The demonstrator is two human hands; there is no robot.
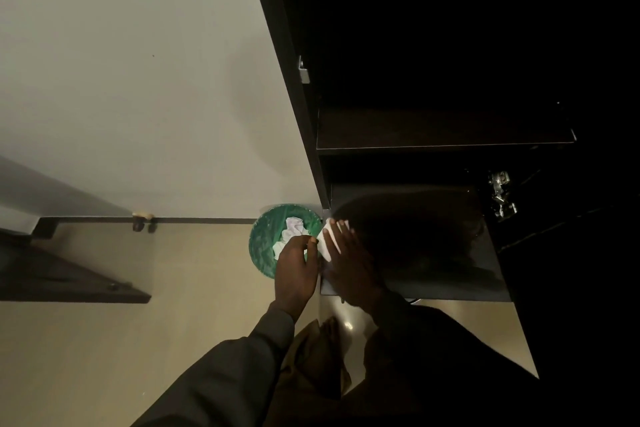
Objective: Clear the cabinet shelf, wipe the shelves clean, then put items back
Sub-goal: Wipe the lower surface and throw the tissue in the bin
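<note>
Down low, the right hand (349,265) lies flat with straight fingers on a soft white tissue (329,239), at the left front corner of the smooth dark bottom shelf (450,253). Just beside it, the left hand (296,267) pinches that tissue's edge, above a round green bin (266,239) holding crumpled white paper (291,234).

Both hands at lower shelf (450,274) left edge: right hand (349,262) flat on white tissue (328,237), left hand (296,269) pinching it above green bin (266,239) holding crumpled tissues.
</note>
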